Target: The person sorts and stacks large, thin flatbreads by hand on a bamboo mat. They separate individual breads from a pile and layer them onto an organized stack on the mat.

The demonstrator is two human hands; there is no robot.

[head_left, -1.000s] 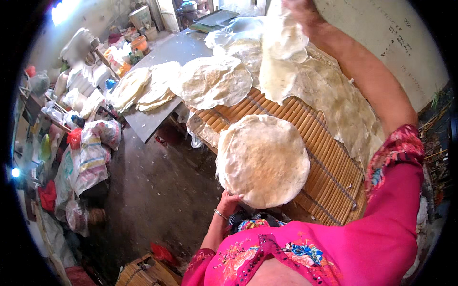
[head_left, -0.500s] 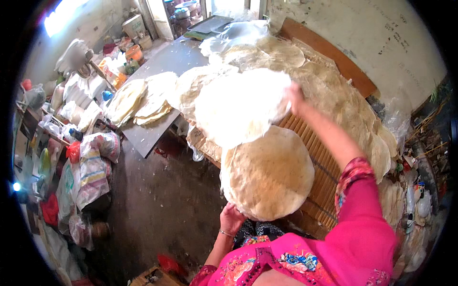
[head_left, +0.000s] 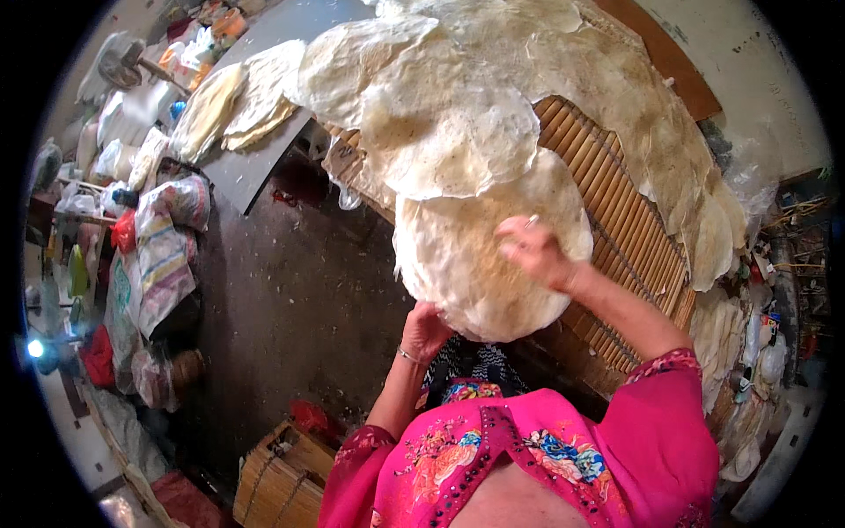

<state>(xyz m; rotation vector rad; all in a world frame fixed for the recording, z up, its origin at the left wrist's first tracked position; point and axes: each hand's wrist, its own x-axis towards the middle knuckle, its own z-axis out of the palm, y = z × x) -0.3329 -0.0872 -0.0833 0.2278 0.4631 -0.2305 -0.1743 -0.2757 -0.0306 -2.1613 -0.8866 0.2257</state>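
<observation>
left grip (head_left: pixel 424 331) closed on stack (head_left: pixel 480 260), right grip (head_left: pixel 539 253) loosely spread (sheet (head_left: pixel 451 141) atop, mat (head_left: pixel 620 207) alongside)

Dark floor (head_left: pixel 264 326), pale-flecked. Left: striped sack (head_left: pixel 167 251), red bag (head_left: pixel 97 356), bright lamp (head_left: pixel 35 348) near rim. Low: wooden box-like piece (head_left: pixel 280 484), red plastic (head_left: pixel 314 420) beside it. Upper right: brown board (head_left: pixel 673 66), pale wall (head_left: pixel 748 62)

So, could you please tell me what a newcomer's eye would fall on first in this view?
Probably the stack of pale round sheets at the centre, with the left hand at its lower-left edge and the right hand over it. The bright pink flowered top at the bottom would also stand out, as would the slatted mat to the stack's right.
</observation>
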